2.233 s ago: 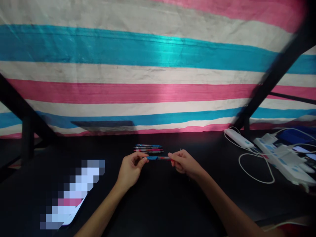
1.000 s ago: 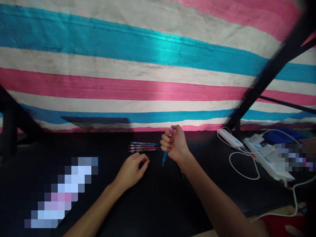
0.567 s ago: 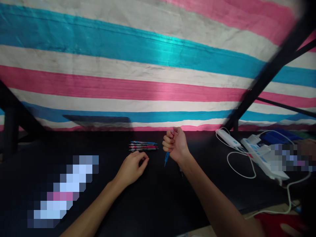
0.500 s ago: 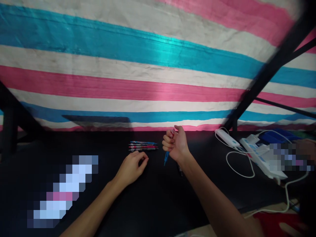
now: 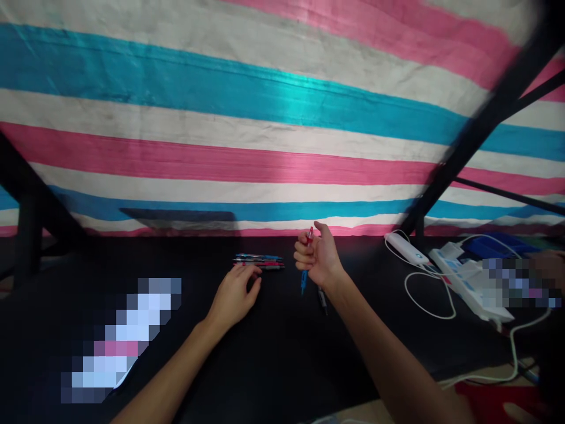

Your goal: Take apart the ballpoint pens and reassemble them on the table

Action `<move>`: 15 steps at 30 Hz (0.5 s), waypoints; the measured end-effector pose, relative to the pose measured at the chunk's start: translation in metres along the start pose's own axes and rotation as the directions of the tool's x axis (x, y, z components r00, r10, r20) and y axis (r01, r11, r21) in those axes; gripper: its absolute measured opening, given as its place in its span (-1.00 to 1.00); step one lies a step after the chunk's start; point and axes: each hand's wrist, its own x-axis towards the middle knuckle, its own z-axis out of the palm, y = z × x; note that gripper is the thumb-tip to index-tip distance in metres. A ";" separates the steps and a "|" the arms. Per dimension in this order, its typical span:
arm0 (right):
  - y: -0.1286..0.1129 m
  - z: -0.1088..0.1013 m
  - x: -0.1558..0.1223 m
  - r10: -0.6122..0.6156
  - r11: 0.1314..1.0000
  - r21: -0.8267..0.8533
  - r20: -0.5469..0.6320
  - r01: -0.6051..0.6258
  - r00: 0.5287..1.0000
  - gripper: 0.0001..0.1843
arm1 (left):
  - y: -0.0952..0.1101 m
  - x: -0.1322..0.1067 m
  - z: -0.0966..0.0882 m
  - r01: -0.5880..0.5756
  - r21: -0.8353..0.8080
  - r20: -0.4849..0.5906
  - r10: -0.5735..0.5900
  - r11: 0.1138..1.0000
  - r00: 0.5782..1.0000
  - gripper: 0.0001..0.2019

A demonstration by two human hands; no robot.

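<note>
Thumb (image 5: 325, 231) lifted, pen (image 5: 304, 281) protrudes above and below the right grip (image 5: 321, 259).

A striped sheet (image 5: 273, 165) is seen at twelve o'clock, crossed by a black bar (image 5: 481, 121) between two and three. At eight, a bright oblong (image 5: 132, 330) (its details pixelated) is laid. Toward three-thirty, a white power strip (image 5: 463, 287) is neighboured by a white box (image 5: 406, 248).

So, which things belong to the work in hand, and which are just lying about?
Likely work:
blue-gripped pen, in right hand
grouped pens, by left hand
dark pen, near right hand

Lying about:
power strip
white device
white cables
</note>
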 end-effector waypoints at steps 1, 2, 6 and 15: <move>-0.001 -0.003 0.000 0.001 1.000 -0.029 -0.011 -0.001 1.000 -0.62 | -0.001 0.000 0.000 0.006 0.035 -0.011 -0.006 0.999 1.000 -0.84; -0.001 -0.007 0.000 -0.012 0.998 -0.065 -0.028 0.010 1.000 -0.69 | -0.002 0.000 0.000 0.018 0.077 -0.014 -0.017 0.997 1.000 -0.81; 0.000 -0.029 -0.008 -0.198 0.933 -0.324 -0.096 0.157 0.976 -0.79 | -0.006 0.000 0.000 0.092 0.217 0.009 -0.096 0.972 0.995 -0.68; -0.007 -0.106 -0.016 -0.380 0.413 -0.910 -0.198 -0.025 0.904 -0.69 | -0.006 0.001 0.002 0.130 0.284 0.067 -0.155 0.950 0.986 -0.74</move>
